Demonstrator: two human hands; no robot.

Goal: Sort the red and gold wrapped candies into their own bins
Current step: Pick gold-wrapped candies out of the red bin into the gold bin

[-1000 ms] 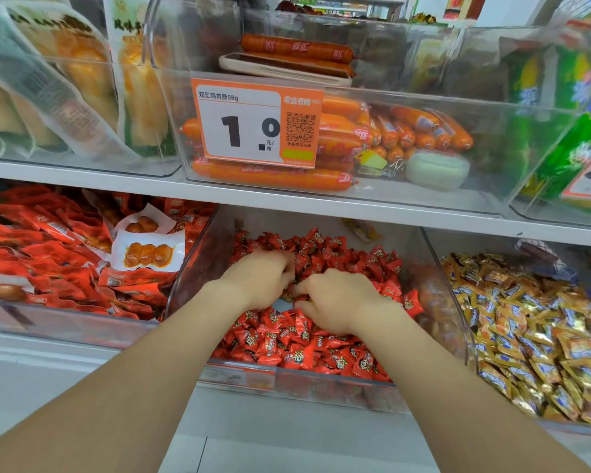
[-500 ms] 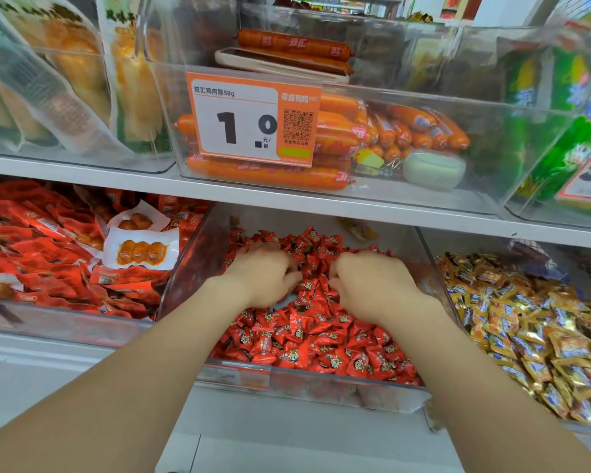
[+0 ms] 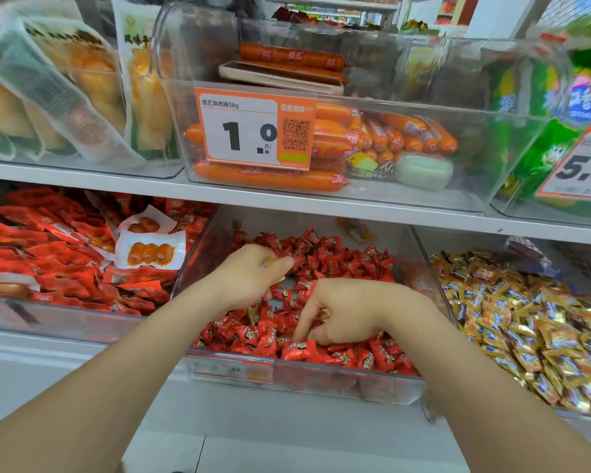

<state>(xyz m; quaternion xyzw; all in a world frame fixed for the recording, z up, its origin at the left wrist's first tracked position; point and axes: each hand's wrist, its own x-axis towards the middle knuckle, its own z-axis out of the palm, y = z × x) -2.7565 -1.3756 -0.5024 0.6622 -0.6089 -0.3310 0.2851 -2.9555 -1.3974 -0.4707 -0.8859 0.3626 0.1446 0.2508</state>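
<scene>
Left grip [image 3: 253, 279] pinches gold candy [image 3: 269, 263]; right grip [image 3: 342, 312] half-curled.

The light is bright and even, and its source is out of view. My right hand [image 3: 348, 312] leaves only a soft shadow on the red candies [image 3: 342, 257]. Pale glare streaks the clear sausage bin [image 3: 475, 158]. Motion blur smears the packets [image 3: 48, 90] upper left and the green bags [image 3: 543, 131] upper right. The shelf edge [image 3: 116, 180] bows towards the corners.

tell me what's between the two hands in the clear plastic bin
Head view: red wrapped candies lie between the left hand and right hand, with small bare patches of the clear plastic bin's floor showing.
</scene>
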